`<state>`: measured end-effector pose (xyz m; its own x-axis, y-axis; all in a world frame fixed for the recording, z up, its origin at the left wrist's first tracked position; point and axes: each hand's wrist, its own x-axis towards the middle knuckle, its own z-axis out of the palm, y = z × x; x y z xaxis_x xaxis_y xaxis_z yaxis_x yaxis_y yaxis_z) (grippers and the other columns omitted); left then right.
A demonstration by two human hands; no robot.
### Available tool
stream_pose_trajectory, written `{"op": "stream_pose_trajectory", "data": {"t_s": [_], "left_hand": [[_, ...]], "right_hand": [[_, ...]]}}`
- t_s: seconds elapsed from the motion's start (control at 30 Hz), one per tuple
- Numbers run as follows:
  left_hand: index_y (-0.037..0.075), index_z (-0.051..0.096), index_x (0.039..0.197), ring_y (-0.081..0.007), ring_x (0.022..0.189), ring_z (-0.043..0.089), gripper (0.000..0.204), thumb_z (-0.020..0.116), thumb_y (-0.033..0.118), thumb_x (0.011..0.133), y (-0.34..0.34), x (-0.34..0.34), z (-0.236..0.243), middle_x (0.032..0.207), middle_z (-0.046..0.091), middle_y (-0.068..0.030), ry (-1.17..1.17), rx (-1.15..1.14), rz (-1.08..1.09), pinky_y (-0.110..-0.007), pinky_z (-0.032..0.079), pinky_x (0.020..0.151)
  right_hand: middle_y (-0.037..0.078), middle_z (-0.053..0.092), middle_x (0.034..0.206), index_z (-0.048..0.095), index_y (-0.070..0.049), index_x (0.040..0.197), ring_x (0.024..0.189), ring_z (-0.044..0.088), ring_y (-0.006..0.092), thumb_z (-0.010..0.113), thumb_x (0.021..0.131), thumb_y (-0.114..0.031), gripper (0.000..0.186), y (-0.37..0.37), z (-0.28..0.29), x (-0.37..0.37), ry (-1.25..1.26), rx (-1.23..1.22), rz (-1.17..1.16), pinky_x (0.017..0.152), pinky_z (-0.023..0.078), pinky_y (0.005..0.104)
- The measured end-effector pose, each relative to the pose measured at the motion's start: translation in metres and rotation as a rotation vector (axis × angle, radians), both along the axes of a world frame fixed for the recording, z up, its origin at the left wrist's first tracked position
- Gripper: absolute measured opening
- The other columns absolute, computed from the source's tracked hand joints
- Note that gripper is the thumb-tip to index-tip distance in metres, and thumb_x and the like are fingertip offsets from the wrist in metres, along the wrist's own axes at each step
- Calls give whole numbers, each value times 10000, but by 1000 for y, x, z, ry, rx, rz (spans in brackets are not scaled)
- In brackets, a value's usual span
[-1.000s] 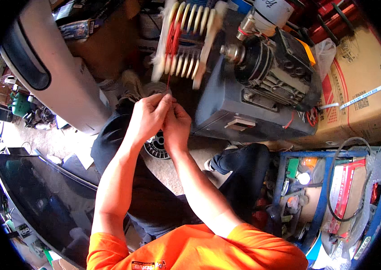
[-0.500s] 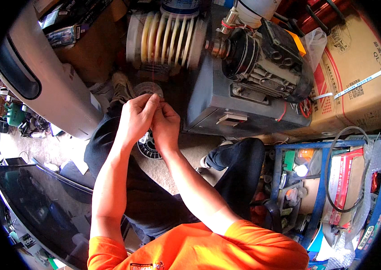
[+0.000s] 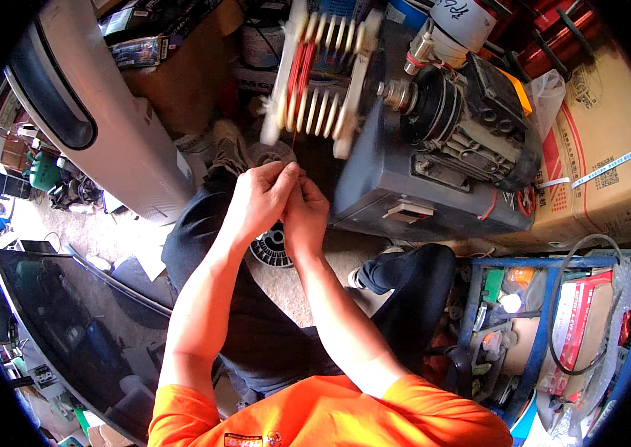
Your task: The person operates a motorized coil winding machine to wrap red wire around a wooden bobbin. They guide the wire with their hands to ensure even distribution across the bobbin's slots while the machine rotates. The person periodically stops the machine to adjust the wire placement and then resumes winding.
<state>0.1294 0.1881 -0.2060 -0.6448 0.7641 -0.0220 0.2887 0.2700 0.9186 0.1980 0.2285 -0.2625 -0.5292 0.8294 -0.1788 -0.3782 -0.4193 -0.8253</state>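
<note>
We wear an orange short-sleeved shirt [image 3: 330, 413] with a small dark printed patch at the chest, well below the fingers [image 3: 285, 179]. Both forearms are bare from sleeve to wrist, with no gloves, watch or rings that we can see. Dark trousers [image 3: 256, 328] cover our legs beneath the forearms.

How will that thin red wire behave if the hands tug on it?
The red wire is likely floppy and light: it shows as a hair-thin line from the winding frame to the left hand and right hand. Probably easy to snap or kink, being so thin.
</note>
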Motion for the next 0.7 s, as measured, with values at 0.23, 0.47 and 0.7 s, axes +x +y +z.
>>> {"op": "stream_pose_trajectory", "data": {"t_s": [0.23, 0.47, 0.7], "left_hand": [[-49, 609, 857, -58, 657, 475, 306, 526, 235, 933, 0, -1, 0, 665, 577, -35, 10, 17, 1, -258, 431, 582], [-55, 633, 911, -55, 696, 500, 298, 526, 222, 935, 0, 1, 1, 732, 613, -22, -72, -4, 11, -235, 445, 620], [-50, 643, 940, -51, 673, 498, 320, 519, 246, 941, -1, 1, 1, 738, 602, -5, -73, -14, -2, -227, 447, 586]], "right_hand": [[-19, 593, 803, 634, 16, 928, 721, 491, 36, 512, 956, -167, 222, 3, -7, 1, -4, 44, 49, 631, 411, 194], [-18, 598, 823, 631, 20, 955, 744, 494, 42, 523, 952, -173, 220, 0, -6, 2, -66, 35, 47, 654, 411, 207], [-50, 509, 656, 573, -44, 766, 561, 414, 16, 527, 949, -172, 228, -1, 3, -1, -22, 69, -2, 481, 312, 189]]}}
